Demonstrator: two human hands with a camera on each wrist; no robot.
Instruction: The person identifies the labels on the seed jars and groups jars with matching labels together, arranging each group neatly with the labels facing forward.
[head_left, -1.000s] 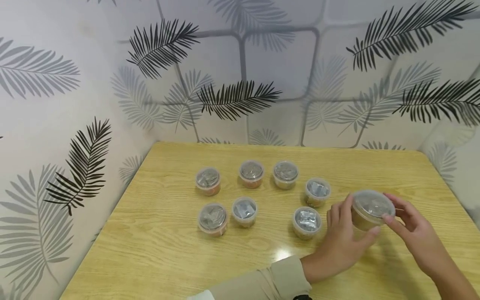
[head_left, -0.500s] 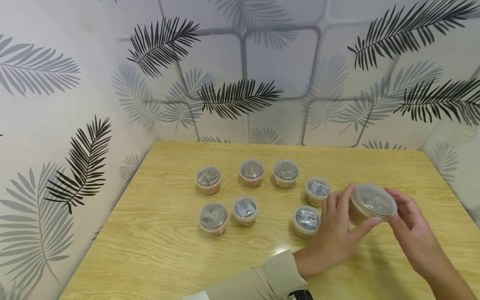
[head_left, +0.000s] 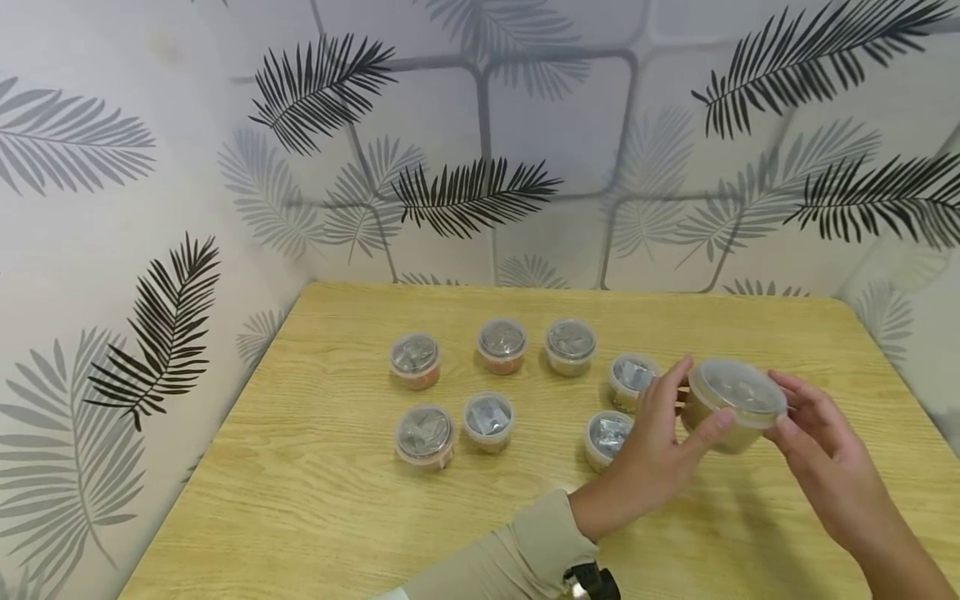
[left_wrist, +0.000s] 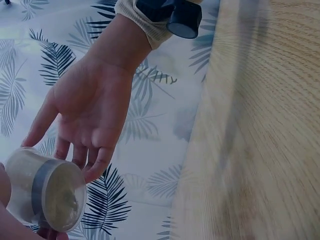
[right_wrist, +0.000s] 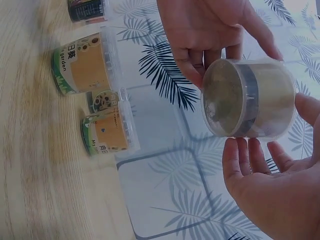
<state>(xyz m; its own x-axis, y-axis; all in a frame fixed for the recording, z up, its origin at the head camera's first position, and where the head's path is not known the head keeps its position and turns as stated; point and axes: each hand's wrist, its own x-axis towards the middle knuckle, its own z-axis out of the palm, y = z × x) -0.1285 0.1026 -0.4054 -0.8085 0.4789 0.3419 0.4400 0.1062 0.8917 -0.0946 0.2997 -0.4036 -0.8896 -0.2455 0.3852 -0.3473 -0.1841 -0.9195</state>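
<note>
Between left hand (head_left: 660, 450) and right hand (head_left: 831, 463), a lidded tub (head_left: 733, 403) is held.

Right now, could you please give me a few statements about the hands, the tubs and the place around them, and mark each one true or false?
1. The left hand and the right hand both hold one tub. True.
2. Seven other tubs stand on the table. True.
3. The held tub rests on the table. False: the hands hold it up above the table.
4. In the head view, the right forearm is covered with cloth. False: it is bare.
5. The wall is leaf-patterned. True.
6. The other tubs all lie on their sides. False: they stand upright.
</note>
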